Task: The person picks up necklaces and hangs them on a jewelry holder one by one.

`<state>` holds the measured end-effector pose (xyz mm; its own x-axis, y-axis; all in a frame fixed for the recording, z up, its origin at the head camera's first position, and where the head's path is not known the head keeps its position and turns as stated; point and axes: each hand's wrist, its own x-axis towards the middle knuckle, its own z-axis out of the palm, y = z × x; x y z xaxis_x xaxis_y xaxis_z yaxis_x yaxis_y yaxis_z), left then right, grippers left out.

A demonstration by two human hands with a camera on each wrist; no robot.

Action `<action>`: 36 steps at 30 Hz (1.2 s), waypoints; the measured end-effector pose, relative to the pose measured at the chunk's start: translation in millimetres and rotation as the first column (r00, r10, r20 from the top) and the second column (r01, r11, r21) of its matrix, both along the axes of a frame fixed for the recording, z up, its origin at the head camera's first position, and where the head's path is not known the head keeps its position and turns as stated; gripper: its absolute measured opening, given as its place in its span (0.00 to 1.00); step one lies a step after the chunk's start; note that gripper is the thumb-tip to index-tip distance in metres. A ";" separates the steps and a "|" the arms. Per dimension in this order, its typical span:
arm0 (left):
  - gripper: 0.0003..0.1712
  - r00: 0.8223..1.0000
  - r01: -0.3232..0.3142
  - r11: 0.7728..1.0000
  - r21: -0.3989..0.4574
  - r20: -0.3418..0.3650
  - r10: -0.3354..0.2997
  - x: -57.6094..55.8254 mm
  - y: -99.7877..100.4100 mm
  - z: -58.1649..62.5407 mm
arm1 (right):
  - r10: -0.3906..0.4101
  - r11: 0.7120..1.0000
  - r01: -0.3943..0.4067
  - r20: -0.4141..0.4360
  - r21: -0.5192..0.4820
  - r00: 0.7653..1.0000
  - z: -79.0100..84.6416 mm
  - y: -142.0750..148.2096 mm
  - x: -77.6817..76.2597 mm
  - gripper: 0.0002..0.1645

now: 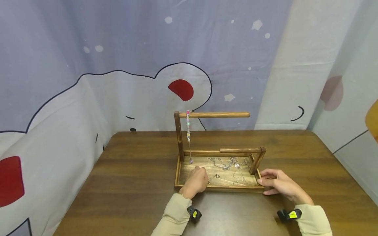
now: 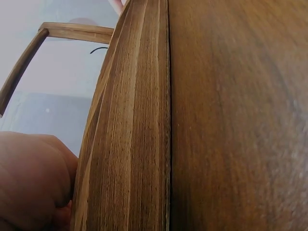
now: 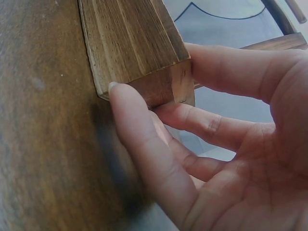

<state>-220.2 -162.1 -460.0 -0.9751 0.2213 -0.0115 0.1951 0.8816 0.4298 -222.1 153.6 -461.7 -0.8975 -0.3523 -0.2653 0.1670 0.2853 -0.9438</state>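
Note:
A wooden jewelry stand [image 1: 233,189] with a shallow tray base stands on the table. My left hand [image 1: 196,181] reaches into the tray's front left part with its fingers curled downward; its fingertips are hidden, so whether they pinch anything cannot be told. At the front right corner, my right hand [image 1: 280,185] grips the tray's edge between thumb and fingers, seen close in the right wrist view. Silver chains [image 1: 225,166] lie at the back of the tray. A small ring-like piece [image 1: 217,176] and a thin fine chain [image 1: 239,178] lie nearer the front.
From the stand's tall upper bar [image 1: 221,114] hangs a colorful beaded strand [image 1: 188,126], with a thin chain and a purple bead [image 1: 191,161] below it. A shorter bar [image 1: 240,150] juts from the right post. Behind the brown table [image 1: 133,177] hangs a printed curtain [image 1: 133,39].

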 end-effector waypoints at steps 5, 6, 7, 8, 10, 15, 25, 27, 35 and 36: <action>0.11 1.000 -0.001 1.000 0.028 -0.003 0.001 -0.3 -0.1 -1.4 | 0.002 1.000 -0.002 0.002 -0.004 1.000 0.0 0.1 0.0 0.34; 0.08 1.000 -0.002 0.999 0.038 -0.013 0.003 -0.3 -0.5 -1.5 | 0.001 1.000 -0.001 0.002 -0.004 1.000 0.1 0.0 -0.1 0.34; 0.06 1.000 -0.003 0.999 0.048 -0.020 0.004 0.0 -1.0 -1.8 | 0.002 1.000 -0.002 0.001 -0.005 1.000 0.1 0.0 0.0 0.34; 0.06 0.999 0.005 0.998 0.055 -0.041 -0.003 0.1 -1.5 -2.3 | 0.001 1.000 -0.001 0.001 -0.005 1.000 0.2 -0.1 0.3 0.34; 0.08 0.998 0.023 0.997 0.072 -0.063 -0.019 0.2 -2.2 -2.9 | 0.002 1.000 -0.002 0.003 -0.004 1.000 0.1 -0.1 0.8 0.33; 0.17 0.999 0.048 0.997 0.054 -0.014 -0.047 0.4 -2.0 -3.1 | 0.003 1.000 -0.003 0.008 -0.001 1.000 -0.7 0.1 1.7 0.33; 0.10 0.997 0.077 0.979 0.191 -0.034 -0.072 -0.3 -6.6 -0.2 | 0.014 1.000 -0.014 0.006 -0.003 1.000 0.1 0.2 0.9 0.34; 0.10 0.994 0.099 0.963 0.251 -0.066 -0.085 -1.0 -7.9 2.7 | 0.014 1.000 -0.014 0.007 0.001 1.000 0.8 0.7 1.4 0.33; 0.06 0.991 0.117 0.905 0.410 -0.108 -0.079 -1.3 -15.6 23.9 | 0.012 1.000 -0.012 0.008 -0.006 1.000 1.4 0.0 0.5 0.35; 0.06 0.992 0.114 0.897 0.427 -0.098 -0.080 -1.0 -15.8 25.7 | 0.013 1.000 -0.013 0.007 -0.007 1.000 1.2 0.0 0.9 0.35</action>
<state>-221.2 -178.0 -434.2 -0.9426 0.2812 0.1799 0.3175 0.5885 0.7435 -221.2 153.6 -460.5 -0.8909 -0.3656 -0.2693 0.1704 0.2806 -0.9446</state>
